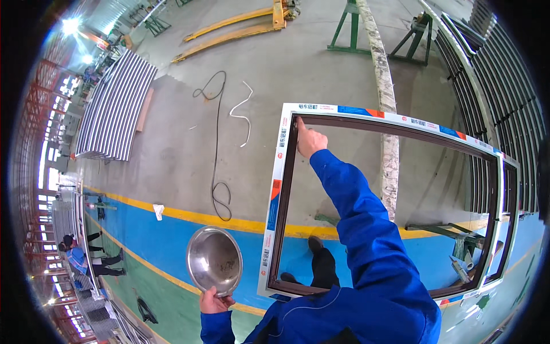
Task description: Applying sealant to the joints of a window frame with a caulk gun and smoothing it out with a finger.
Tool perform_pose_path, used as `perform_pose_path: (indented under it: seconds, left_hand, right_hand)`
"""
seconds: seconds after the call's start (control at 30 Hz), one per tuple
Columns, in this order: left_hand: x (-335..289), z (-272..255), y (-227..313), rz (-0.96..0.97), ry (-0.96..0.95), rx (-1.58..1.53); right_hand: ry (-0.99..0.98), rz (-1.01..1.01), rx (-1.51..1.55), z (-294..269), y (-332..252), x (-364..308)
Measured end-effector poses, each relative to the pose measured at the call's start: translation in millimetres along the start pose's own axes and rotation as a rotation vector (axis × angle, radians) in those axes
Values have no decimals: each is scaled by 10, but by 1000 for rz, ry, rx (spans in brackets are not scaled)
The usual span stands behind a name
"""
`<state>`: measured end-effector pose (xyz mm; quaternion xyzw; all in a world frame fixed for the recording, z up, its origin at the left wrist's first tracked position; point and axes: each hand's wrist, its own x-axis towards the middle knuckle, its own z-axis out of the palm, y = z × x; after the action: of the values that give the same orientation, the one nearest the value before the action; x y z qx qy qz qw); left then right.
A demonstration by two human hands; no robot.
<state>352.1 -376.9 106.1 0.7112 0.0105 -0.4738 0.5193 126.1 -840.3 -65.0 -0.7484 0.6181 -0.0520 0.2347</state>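
My left hand (216, 301) grips the near rim of a shiny round metal bowl (201, 252), which tilts so that its inside shows. A dark patch lies in the bowl, too small to make out. Stretched forward, my right hand (311, 141) touches the far left inner corner of a large window frame (277, 200). Its index finger points along the corner and the other fingers are curled; whether something small is in them is hidden. The frame is dark brown inside, with white, blue and orange protective film on its faces.
A long pale, stained beam (389, 172) on green stands (350, 28) runs under the frame. Stacked metal profiles (117, 109) lie left and more at right. A yellow pallet jack (235, 31), a black cable (216, 143) and a white strip (247, 120) are on the floor. Another person (77, 258) stands far left.
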Motion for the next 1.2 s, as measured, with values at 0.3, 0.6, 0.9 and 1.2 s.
perform_pose_path:
  seconds: [0.3,0.6,0.9,1.2]
  left_hand:
    - [48,73,32,-19,1,37]
    - [50,132,31,-18,12,53]
    - [148,107,30,-53,18,42]
    - [189,111,54,-55,25,55]
  right_hand:
    - [-13,-30,203,-10,51,-35]
    - [-115,-79,301,81,167,24]
    - [-113,-175,339,128,237,104]
    - [-61,-176,456,253,197,199]
